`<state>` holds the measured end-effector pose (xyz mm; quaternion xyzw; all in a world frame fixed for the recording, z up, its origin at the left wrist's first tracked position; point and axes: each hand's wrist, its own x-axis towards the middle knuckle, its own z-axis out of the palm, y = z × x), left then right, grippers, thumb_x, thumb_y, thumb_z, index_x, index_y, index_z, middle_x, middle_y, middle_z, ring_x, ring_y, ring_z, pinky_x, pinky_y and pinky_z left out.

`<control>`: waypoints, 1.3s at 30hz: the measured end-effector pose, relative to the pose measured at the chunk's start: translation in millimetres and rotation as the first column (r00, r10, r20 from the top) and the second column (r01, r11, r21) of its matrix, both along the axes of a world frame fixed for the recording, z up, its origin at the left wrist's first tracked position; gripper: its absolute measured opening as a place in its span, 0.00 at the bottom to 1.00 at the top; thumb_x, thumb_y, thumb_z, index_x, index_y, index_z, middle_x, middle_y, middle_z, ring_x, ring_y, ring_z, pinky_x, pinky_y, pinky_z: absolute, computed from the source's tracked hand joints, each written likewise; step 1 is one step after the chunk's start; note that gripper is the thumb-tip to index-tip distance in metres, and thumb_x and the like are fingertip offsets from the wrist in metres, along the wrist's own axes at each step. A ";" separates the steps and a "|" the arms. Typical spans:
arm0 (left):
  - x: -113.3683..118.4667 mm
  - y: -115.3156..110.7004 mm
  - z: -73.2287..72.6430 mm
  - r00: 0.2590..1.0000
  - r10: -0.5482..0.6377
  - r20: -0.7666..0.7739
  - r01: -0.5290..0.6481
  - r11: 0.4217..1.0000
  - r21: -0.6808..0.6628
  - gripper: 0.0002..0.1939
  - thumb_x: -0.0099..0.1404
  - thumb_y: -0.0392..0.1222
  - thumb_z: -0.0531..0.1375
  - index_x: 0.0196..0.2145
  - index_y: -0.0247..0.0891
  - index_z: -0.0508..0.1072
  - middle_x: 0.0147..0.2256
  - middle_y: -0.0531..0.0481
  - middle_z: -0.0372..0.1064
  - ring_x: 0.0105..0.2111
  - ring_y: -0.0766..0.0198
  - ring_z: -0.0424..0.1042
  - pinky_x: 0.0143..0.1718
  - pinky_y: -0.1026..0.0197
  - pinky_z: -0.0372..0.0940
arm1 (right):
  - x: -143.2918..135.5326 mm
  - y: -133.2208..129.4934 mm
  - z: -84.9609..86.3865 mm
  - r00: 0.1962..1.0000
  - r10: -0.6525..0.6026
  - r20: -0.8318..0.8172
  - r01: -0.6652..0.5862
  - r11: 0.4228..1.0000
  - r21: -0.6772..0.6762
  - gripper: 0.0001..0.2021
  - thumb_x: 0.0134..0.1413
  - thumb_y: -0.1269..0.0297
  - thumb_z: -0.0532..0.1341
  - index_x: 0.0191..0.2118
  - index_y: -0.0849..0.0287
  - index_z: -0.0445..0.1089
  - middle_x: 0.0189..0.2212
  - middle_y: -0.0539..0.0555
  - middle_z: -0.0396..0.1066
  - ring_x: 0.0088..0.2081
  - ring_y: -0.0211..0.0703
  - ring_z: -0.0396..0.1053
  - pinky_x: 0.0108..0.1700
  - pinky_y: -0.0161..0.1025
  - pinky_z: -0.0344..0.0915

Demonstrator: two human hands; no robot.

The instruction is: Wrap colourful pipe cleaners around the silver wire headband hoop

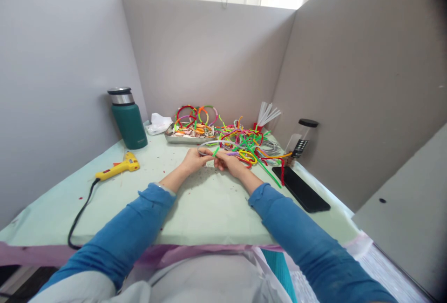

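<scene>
Near the middle of the table, my left hand [196, 159] is closed on a thin grey-white headband [223, 143], whose curve arches away behind both hands. My right hand [227, 161] is close beside it, its fingers pinched at a short green pipe cleaner [216, 151] that stands up between the hands. The fingertips of both hands nearly meet. Just behind my right hand lies a heap of colourful pipe cleaners [240, 138]. Where the green piece meets the headband is too small to make out.
A metal tray [190, 140] of small pieces stands at the back, with wrapped colourful rings [186, 112] above it. Left are a green bottle [128, 124] and a yellow glue gun [118, 167] with a cord. Right are a black phone [301, 189], a clear jar [304, 138] and white glue sticks [267, 114].
</scene>
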<state>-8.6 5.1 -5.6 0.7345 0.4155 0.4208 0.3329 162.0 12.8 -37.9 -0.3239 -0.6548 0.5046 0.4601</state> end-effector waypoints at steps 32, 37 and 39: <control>-2.9 2.1 -3.2 0.978 -0.011 0.210 0.076 0.950 -0.301 0.17 0.44 0.50 0.67 0.20 0.34 0.68 0.19 0.51 0.69 0.13 0.73 0.58 0.15 0.66 0.50 | -4.7 -17.1 9.5 0.983 -0.032 0.180 -0.001 0.983 0.183 0.20 0.58 0.50 0.54 0.23 0.59 0.66 0.18 0.48 0.63 0.17 0.33 0.57 0.20 0.34 0.51; -0.8 -0.2 -1.4 0.985 -0.025 0.172 0.066 0.970 -0.234 0.19 0.47 0.54 0.66 0.21 0.33 0.70 0.19 0.52 0.68 0.13 0.73 0.58 0.16 0.66 0.51 | -2.9 -10.8 6.0 0.992 -0.021 0.128 0.005 0.992 0.123 0.20 0.57 0.48 0.55 0.25 0.60 0.68 0.20 0.50 0.66 0.18 0.33 0.59 0.19 0.33 0.52; -0.5 -1.1 -0.7 0.987 -0.029 0.155 0.060 0.978 -0.199 0.20 0.48 0.56 0.65 0.22 0.33 0.71 0.19 0.51 0.68 0.13 0.73 0.58 0.16 0.66 0.52 | -2.1 -7.9 3.6 0.993 -0.029 0.115 0.015 0.992 0.122 0.19 0.58 0.50 0.54 0.25 0.60 0.68 0.20 0.50 0.67 0.18 0.33 0.60 0.19 0.33 0.52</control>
